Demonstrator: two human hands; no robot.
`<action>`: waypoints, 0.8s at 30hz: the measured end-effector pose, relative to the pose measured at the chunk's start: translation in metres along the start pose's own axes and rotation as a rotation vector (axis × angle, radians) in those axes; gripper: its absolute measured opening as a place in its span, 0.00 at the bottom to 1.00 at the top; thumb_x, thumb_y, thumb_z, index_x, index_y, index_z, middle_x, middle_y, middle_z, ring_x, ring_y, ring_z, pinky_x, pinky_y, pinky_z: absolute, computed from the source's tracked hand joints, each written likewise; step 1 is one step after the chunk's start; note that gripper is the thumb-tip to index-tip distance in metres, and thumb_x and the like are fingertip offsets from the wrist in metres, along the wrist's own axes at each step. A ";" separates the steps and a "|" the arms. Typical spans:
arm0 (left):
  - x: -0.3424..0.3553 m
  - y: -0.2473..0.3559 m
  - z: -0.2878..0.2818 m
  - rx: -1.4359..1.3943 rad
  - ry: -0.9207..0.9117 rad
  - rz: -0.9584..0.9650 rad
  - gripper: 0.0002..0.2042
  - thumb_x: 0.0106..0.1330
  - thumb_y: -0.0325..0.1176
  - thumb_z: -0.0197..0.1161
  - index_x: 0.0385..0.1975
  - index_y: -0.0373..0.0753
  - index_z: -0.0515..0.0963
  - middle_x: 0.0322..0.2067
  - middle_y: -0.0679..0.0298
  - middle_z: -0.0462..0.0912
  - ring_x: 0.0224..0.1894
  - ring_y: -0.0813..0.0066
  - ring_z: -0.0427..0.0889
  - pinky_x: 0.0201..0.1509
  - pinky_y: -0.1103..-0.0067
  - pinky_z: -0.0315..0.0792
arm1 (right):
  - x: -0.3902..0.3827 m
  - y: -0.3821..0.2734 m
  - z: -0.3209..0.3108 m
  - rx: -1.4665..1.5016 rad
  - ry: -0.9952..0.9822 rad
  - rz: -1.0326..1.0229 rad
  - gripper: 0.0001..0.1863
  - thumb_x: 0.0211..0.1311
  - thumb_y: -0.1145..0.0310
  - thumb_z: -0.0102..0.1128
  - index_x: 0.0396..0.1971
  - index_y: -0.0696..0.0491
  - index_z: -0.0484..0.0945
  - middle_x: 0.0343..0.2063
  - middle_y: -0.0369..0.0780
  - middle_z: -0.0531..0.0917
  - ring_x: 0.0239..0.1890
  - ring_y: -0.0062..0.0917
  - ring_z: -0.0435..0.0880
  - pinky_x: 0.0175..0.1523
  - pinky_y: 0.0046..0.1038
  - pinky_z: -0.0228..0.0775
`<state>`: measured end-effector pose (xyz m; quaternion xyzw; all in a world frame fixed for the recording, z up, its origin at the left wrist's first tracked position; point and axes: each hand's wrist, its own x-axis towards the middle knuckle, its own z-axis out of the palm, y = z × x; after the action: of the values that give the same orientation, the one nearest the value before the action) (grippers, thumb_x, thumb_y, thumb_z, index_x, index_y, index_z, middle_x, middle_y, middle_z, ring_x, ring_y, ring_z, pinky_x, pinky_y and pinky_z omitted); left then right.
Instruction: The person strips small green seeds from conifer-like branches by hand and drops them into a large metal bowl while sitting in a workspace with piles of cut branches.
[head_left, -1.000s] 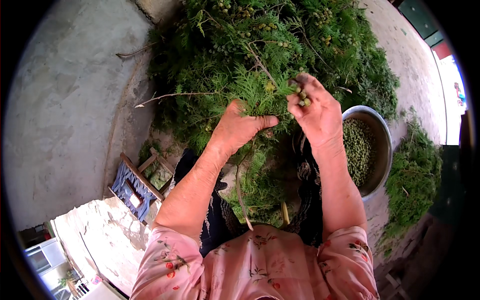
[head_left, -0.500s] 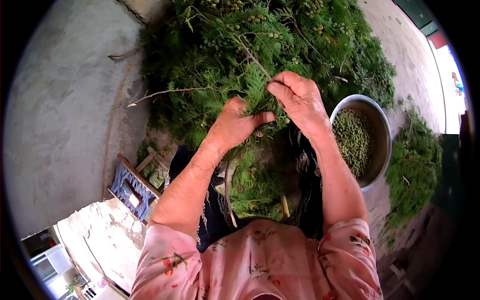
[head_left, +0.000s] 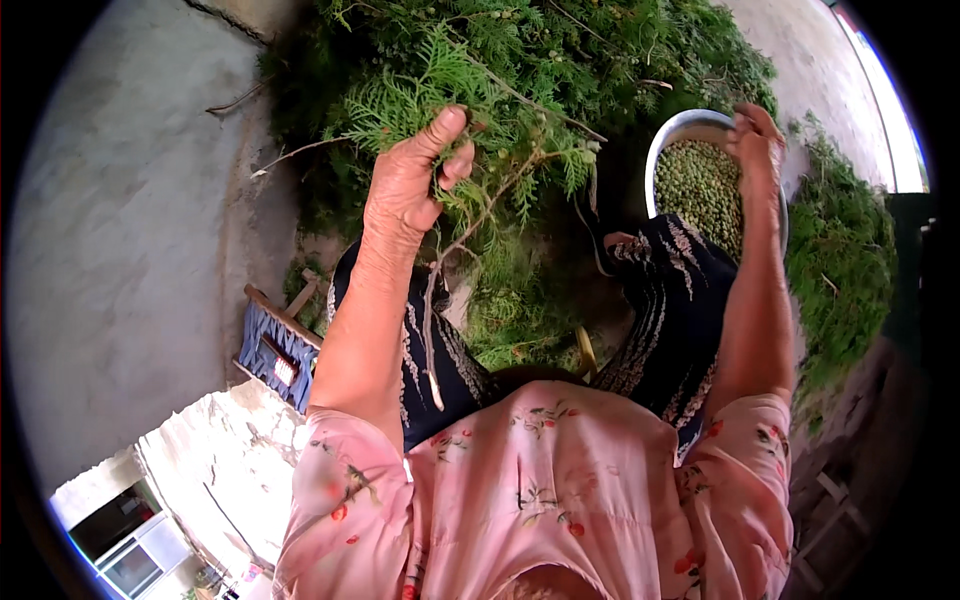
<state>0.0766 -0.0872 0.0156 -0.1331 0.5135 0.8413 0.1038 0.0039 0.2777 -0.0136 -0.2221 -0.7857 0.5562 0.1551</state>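
Note:
Green evergreen sprigs, flat and feathery, fan out from my left hand [head_left: 415, 170], whose thumb and fingers are closed on them. A woody forked branch [head_left: 490, 205] hangs beside that hand, reaching down over my left leg. My right hand [head_left: 757, 145] is above the right side of a metal basin [head_left: 655, 150], with its fingers bent together; anything inside them is hidden. Small round green cones [head_left: 697, 185] lie in a heap within the basin. Beyond both hands rises a large pile of cut evergreen branches [head_left: 600, 50], some bearing little cones.
More greenery [head_left: 838, 260] lies right of the basin, and loose sprigs [head_left: 520, 320] lie between my legs. At the left stands a small wooden stool with a blue woven seat [head_left: 265, 365]. Concrete floor [head_left: 130, 220] stretches along the left.
My right hand has left the sprigs and moved right to the basin. My left hand has shifted left and up with the sprigs. My right knee now overlaps the basin's near side.

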 end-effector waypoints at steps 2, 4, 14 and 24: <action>-0.004 0.002 -0.001 -0.017 -0.225 0.072 0.13 0.60 0.44 0.55 0.28 0.39 0.74 0.10 0.74 0.61 0.13 0.85 0.56 0.26 0.85 0.53 | 0.031 0.043 -0.042 -0.370 0.035 -0.227 0.13 0.54 0.66 0.54 0.41 0.49 0.78 0.35 0.37 0.81 0.33 0.21 0.78 0.38 0.22 0.68; -0.010 -0.001 -0.003 -0.072 -0.229 0.086 0.13 0.60 0.44 0.54 0.29 0.39 0.73 0.09 0.75 0.60 0.13 0.85 0.54 0.25 0.84 0.52 | 0.025 0.038 -0.063 -0.382 -0.014 -0.094 0.14 0.55 0.67 0.51 0.41 0.48 0.77 0.37 0.38 0.80 0.34 0.23 0.79 0.39 0.23 0.68; -0.048 0.005 0.031 -0.222 -0.259 0.215 0.14 0.60 0.44 0.55 0.28 0.38 0.71 0.09 0.75 0.59 0.13 0.84 0.55 0.27 0.84 0.53 | -0.144 -0.059 -0.016 0.225 -0.447 -0.047 0.14 0.51 0.73 0.51 0.38 0.59 0.74 0.21 0.39 0.77 0.17 0.19 0.74 0.17 0.16 0.64; -0.101 -0.013 0.053 -0.372 -0.192 0.287 0.17 0.56 0.48 0.57 0.25 0.38 0.69 0.11 0.68 0.64 0.17 0.78 0.61 0.28 0.82 0.56 | -0.222 -0.074 0.056 0.637 -0.765 0.296 0.13 0.51 0.75 0.56 0.37 0.63 0.73 0.20 0.36 0.75 0.11 0.16 0.66 0.14 0.18 0.54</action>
<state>0.1693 -0.0379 0.0610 0.0049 0.3514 0.9362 0.0055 0.1525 0.0957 0.0377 -0.0535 -0.5380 0.8251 -0.1638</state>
